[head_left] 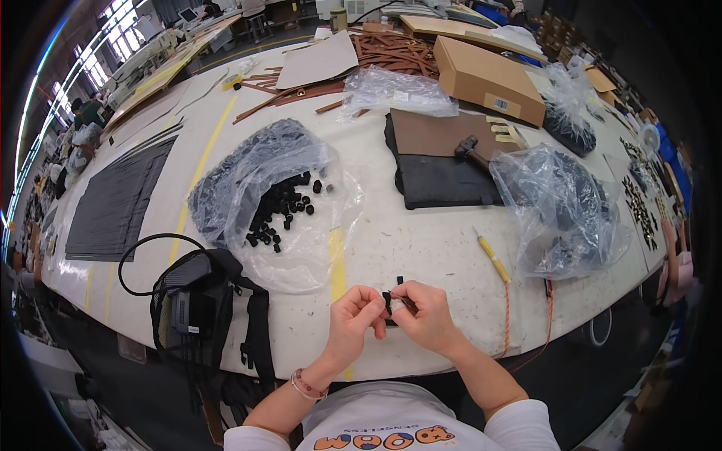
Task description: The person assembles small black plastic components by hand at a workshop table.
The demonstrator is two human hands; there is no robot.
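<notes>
My left hand [355, 317] and my right hand [424, 319] meet close to the front edge of the table. Fingers of both are pinched around a small black piece [387, 299]; its exact kind is too small to make out. Something white shows at the right fingertips. Just beyond the hands lies another little black piece [399, 279]. Ahead and to the left, an open clear plastic bag [293, 270] spills many small black block-like pieces [280, 203]. A yellow-handled pen-like tool [492, 258] with an orange coiled cord rests to the right of my right hand.
A black mesh bag [214, 286] with straps sits at the left front edge. Black strips [120, 195] lie far left. Beyond are a hammer [470, 148] on brown and black sheets, a filled plastic bag [556, 214], a cardboard box [489, 79] and brown straps [398, 52].
</notes>
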